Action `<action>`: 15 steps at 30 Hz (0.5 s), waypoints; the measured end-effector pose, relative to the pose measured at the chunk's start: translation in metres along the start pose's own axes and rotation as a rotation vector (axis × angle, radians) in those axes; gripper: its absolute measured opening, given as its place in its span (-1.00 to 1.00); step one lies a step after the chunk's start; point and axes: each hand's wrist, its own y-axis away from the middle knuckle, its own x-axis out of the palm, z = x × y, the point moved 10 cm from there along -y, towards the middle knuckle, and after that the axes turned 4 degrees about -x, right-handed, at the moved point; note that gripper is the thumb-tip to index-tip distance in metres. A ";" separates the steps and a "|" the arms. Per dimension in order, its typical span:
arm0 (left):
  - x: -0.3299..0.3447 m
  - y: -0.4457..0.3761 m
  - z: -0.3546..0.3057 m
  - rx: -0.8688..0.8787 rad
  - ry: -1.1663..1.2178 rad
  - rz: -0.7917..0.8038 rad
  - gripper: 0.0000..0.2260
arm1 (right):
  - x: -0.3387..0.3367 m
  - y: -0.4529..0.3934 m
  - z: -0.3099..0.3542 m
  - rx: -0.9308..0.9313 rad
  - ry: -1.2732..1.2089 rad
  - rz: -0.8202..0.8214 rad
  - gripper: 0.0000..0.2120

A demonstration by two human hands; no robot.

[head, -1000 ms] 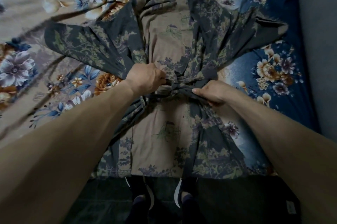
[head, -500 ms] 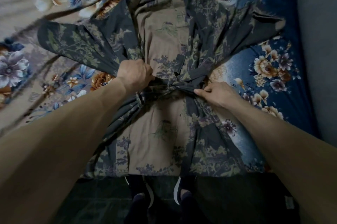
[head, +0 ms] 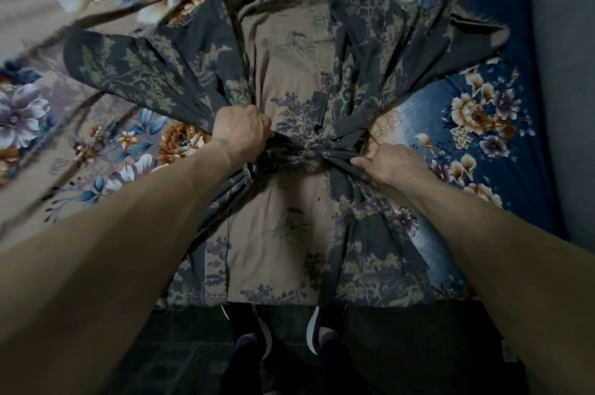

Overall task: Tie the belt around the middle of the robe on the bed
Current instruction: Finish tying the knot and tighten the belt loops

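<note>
Tension ran both ways: my left hand (head: pixel 240 130) fisted one belt (head: pixel 335 159) end, right hand (head: pixel 391 166) pinched the other, cinching the knot (head: pixel 309 154) at the robe (head: pixel 283 79) middle.

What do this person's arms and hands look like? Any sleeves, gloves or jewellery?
Both forearms are bare, with no sleeves in view. The left hand and right hand wear no gloves, and no rings, watch or bracelets show.
</note>
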 end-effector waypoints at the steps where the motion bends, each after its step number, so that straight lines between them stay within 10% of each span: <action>1: 0.001 0.000 0.000 -0.005 -0.008 0.009 -0.70 | -0.001 -0.002 0.001 0.001 0.013 0.008 -0.44; 8: 0.004 0.003 -0.001 0.063 0.056 0.026 -0.69 | 0.011 -0.006 -0.006 0.029 -0.600 0.081 -0.46; 15: 0.005 0.007 0.000 0.035 0.033 0.076 -0.74 | 0.003 0.007 0.003 -0.199 -0.079 -0.069 -0.55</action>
